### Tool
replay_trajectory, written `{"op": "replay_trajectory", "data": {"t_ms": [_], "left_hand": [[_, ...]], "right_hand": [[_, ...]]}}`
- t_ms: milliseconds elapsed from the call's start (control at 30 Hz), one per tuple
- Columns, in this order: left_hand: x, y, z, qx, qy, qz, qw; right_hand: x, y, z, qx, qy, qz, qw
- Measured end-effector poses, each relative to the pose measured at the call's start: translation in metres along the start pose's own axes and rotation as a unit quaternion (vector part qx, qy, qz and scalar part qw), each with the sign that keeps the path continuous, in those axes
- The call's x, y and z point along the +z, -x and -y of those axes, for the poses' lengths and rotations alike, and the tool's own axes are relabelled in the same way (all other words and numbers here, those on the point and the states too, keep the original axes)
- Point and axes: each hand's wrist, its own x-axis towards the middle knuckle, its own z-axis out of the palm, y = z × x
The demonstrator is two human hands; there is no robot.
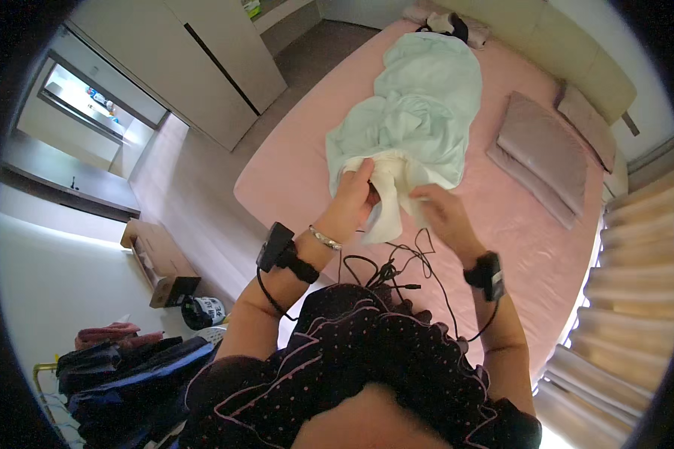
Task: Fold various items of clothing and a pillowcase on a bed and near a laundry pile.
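A long mint-green cloth (427,112) lies rumpled lengthwise on the pink bed. Its near end is a cream cloth band (386,198), lifted and folded, with a flap hanging down toward me. My left hand (354,196) is closed on the left side of this band, thumb on top and fingers partly hidden behind the cloth. At the band's right edge is my right hand (448,217), its fingers bent toward the cloth. That hand is smeared by motion, so I cannot tell whether it grips the edge.
Black cables (386,271) lie loosely on the near bed edge. Folded mauve bedding (543,150) and a pillow (586,127) rest at the right. Dark clothes (453,28) lie at the far end. A cardboard box (161,262) and hanging clothes (120,382) stand at the left.
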Motion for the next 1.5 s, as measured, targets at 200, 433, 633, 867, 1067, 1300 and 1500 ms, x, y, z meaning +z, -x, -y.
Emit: {"op": "replay_trajectory", "data": {"t_ms": [200,433,633,867,1067,1300,1500], "left_hand": [[0.025,-0.007,0.025,0.034,0.081,-0.107,0.990],[-0.002,-0.011,0.048,0.001,0.136,-0.021,0.990],[-0.081,-0.059,0.111,-0.021,0.017,-0.230,0.973],[-0.131,-0.127,0.117,-0.010,-0.305,-0.254,0.918],[-0.042,-0.107,0.134,0.283,-0.316,0.143,0.894],[-0.034,-0.117,0.069,0.281,-0.491,-0.128,0.815],[-0.019,-0.107,-0.096,0.421,-0.379,0.022,0.824]], "right_hand": [[0.043,0.011,0.007,-0.051,0.192,-0.108,0.974],[-0.011,0.012,0.031,0.032,0.073,-0.162,0.984],[-0.054,0.049,0.129,-0.047,-0.036,-0.193,0.979],[-0.075,0.082,0.203,-0.159,-0.197,-0.222,0.942],[-0.079,0.069,0.222,-0.131,-0.101,-0.350,0.922],[-0.094,0.084,0.210,-0.103,-0.005,-0.338,0.935],[-0.185,0.140,0.181,-0.062,-0.084,-0.334,0.937]]}}
